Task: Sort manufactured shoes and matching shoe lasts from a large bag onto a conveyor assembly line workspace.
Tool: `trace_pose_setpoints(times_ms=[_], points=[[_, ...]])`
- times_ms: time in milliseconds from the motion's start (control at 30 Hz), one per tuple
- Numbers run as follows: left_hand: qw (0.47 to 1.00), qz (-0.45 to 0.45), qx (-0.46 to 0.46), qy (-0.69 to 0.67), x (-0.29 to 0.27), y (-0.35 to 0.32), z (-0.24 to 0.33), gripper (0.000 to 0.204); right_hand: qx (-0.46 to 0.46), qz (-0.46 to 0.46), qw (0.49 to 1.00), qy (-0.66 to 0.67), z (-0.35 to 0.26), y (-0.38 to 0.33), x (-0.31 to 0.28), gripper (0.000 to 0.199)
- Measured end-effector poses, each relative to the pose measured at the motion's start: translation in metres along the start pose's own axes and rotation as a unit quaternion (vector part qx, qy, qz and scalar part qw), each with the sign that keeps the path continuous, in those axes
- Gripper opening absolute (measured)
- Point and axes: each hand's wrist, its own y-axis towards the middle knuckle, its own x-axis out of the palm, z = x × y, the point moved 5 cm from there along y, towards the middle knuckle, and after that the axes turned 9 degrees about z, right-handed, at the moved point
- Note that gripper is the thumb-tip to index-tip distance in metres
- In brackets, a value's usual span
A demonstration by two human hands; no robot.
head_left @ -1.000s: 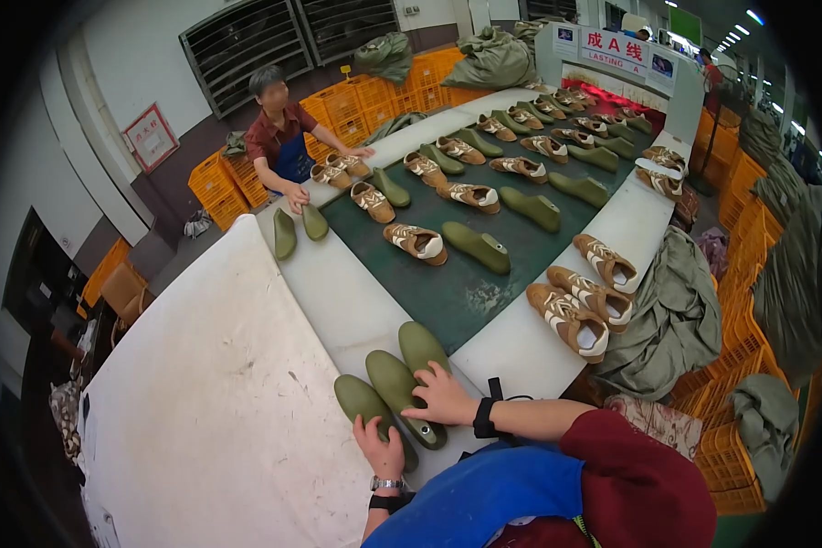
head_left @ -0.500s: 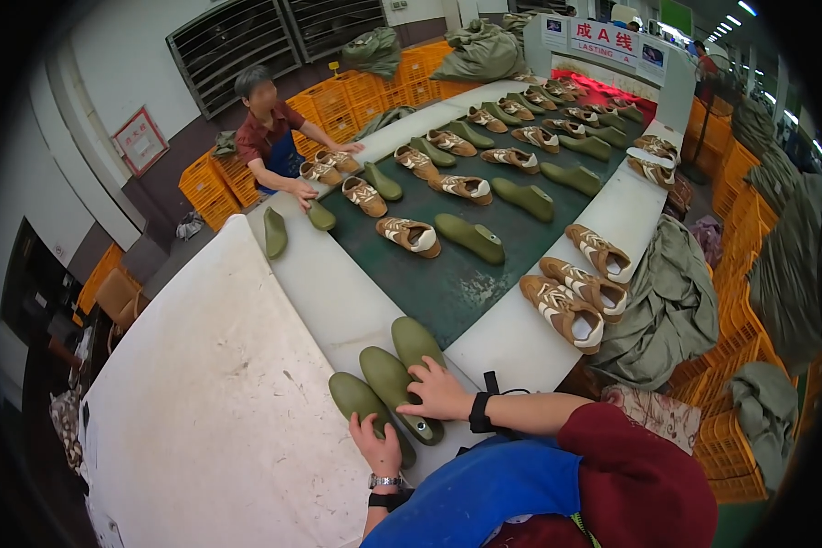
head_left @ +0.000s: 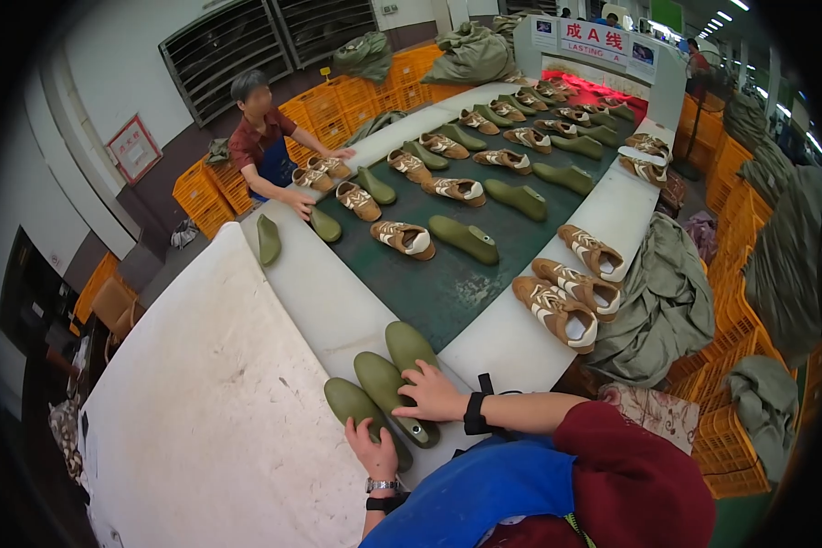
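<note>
Three green shoe lasts lie side by side on the pale near ledge, toes pointing away from me. My left hand [head_left: 372, 447] has its fingers curled over the heel end of the left last [head_left: 349, 399]. Bent fingers of my right hand [head_left: 431, 395] press on the middle last [head_left: 378, 378], near its metal-rimmed hole. Beyond that hand, the right last [head_left: 407, 342] is partly covered by it. Parts of the lasts under my fingers are hidden.
Brown-and-white sneakers [head_left: 402, 239] and green lasts [head_left: 464, 239] stand in rows on the dark green belt. Three sneakers [head_left: 554, 310] sit on the right ledge. Across the belt, a person [head_left: 263, 137] touches a last [head_left: 324, 225]. Orange crates [head_left: 726, 447] line the right side.
The view has shifted slightly. Both my hands stay on the lasts in nearly the same grip, and the shoes on the belt keep their places.
</note>
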Motion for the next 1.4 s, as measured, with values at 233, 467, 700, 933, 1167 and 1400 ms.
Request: trace_pose_setpoints(times_ms=[233, 467, 700, 933, 1167, 1400], points=[[1.000, -0.010, 0.014, 0.001, 0.002, 0.001, 0.000, 0.034, -0.092, -0.154, 0.801, 0.571, -0.098, 0.071, -0.172, 0.033], [0.999, -0.027, -0.038, 0.027, -0.002, 0.004, 0.003, 0.031, -0.379, -0.089, 0.523, 0.758, -0.175, 0.053, -0.316, 0.025], [1.000, -0.027, -0.012, 0.005, 0.000, 0.002, 0.000, 0.030, -0.399, -0.054, 0.497, 0.769, -0.186, 0.037, -0.311, 0.025], [0.999, -0.047, -0.003, 0.020, -0.003, 0.006, 0.002, 0.030, -0.414, -0.018, 0.474, 0.777, -0.192, 0.032, -0.319, 0.025], [0.999, -0.037, 0.008, 0.019, 0.000, 0.004, -0.009, 0.030, -0.442, 0.009, 0.450, 0.776, -0.205, 0.032, -0.312, 0.026], [0.999, -0.040, 0.023, 0.022, 0.003, 0.002, -0.013, 0.030, -0.452, 0.042, 0.424, 0.784, -0.204, 0.033, -0.317, 0.026]])
